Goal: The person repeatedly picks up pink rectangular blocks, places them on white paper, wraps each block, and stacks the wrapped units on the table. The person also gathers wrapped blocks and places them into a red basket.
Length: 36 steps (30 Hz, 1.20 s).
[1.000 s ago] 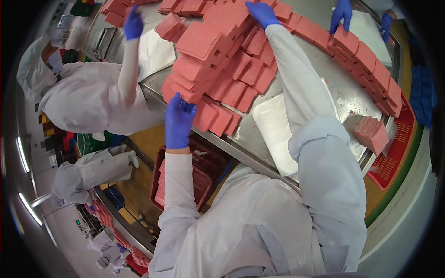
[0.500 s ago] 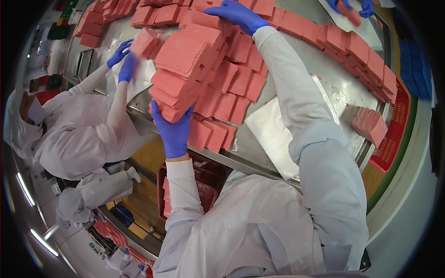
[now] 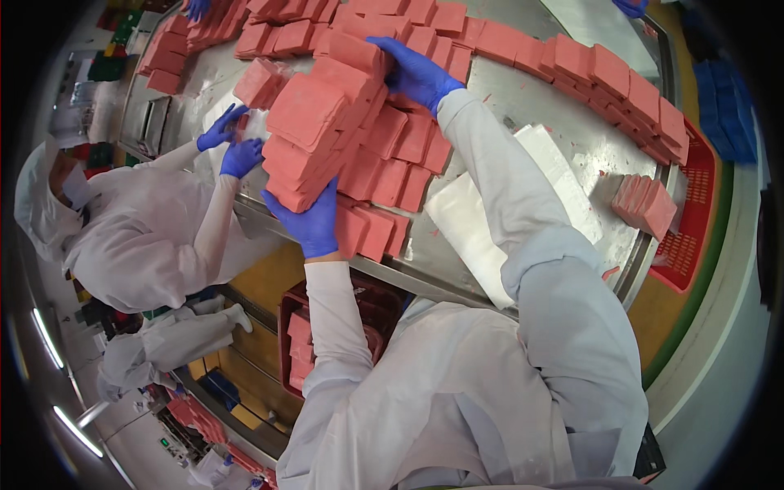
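A tall row of stacked pink, flat, square slabs (image 3: 306, 110) leans over the near part of the steel table. Their exact kind cannot be made out. My left hand (image 3: 309, 222), in a blue glove, cups the near, lower end of this stack, its fingers partly hidden under it. At the far right side my right hand (image 3: 416, 75), also gloved in blue, presses against the stack with curled fingers. Between them the stack is held from both ends. More pink slabs (image 3: 384, 175) lie in overlapping rows just right of it, beneath my right forearm.
White sheets (image 3: 474, 233) lie on the steel table (image 3: 523, 98) by my right arm. A small slab stack (image 3: 645, 204) stands near the right edge, beside a red crate (image 3: 694, 220). On the left a co-worker's gloved hands (image 3: 233, 143) work close by. Below the table edge sits a dark red crate (image 3: 294, 327).
My right hand has come nearer along the stack, and my left hand has shifted slightly up under its end. The co-worker's hands at left have lowered away from a slab block.
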{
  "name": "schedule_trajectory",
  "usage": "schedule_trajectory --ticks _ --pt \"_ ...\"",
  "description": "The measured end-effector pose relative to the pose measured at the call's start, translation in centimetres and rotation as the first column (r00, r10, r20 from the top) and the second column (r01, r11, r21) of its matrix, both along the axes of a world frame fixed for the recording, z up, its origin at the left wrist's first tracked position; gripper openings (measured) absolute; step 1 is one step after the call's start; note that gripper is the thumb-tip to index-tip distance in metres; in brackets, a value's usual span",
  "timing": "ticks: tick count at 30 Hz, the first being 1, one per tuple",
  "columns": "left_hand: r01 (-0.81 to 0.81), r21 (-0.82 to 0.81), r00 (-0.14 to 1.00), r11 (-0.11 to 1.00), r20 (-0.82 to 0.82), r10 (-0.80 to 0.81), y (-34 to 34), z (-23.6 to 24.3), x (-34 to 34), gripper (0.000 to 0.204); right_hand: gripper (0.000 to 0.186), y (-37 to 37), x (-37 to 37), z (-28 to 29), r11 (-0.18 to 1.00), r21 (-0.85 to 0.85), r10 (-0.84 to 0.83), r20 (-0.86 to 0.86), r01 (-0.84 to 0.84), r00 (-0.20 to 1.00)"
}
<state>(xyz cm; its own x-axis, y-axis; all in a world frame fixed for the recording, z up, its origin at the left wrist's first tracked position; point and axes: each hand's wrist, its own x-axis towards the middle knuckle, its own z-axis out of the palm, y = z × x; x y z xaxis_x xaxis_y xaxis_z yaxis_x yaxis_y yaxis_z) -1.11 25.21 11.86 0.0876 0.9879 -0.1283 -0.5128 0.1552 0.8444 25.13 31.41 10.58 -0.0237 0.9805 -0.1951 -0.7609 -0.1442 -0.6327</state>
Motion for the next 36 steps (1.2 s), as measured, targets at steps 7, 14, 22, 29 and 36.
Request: schedule_trajectory --ticks 7,14,22,29,36 --pt "0.184 0.029 0.955 0.983 0.230 -0.185 3.2 5.1 0.8 0.071 0.042 -2.2 0.7 -0.1 0.970 -0.107 -0.241 -0.285 0.219 0.928" --pt "0.369 -0.029 0.910 0.929 0.217 -0.354 1.9 4.1 5.2 0.078 0.048 -11.2 4.5 1.3 0.896 0.012 -0.385 -0.475 0.443 0.791" --pt "0.664 -0.234 0.734 0.710 0.380 -0.562 -2.6 -4.2 15.3 0.078 0.050 -24.2 8.7 -3.8 0.650 -0.083 -0.681 -0.505 0.755 0.531" --pt "0.746 -0.262 0.661 0.612 0.175 -0.730 -0.8 -3.9 28.3 0.066 0.047 -27.3 17.1 -7.2 0.345 -0.282 -0.926 -0.259 0.895 0.275" --pt "0.649 -0.106 0.512 0.753 -0.672 -0.535 3.1 -10.5 31.2 0.057 0.036 -27.2 16.0 -7.2 0.186 0.155 -0.689 0.724 0.970 0.016"
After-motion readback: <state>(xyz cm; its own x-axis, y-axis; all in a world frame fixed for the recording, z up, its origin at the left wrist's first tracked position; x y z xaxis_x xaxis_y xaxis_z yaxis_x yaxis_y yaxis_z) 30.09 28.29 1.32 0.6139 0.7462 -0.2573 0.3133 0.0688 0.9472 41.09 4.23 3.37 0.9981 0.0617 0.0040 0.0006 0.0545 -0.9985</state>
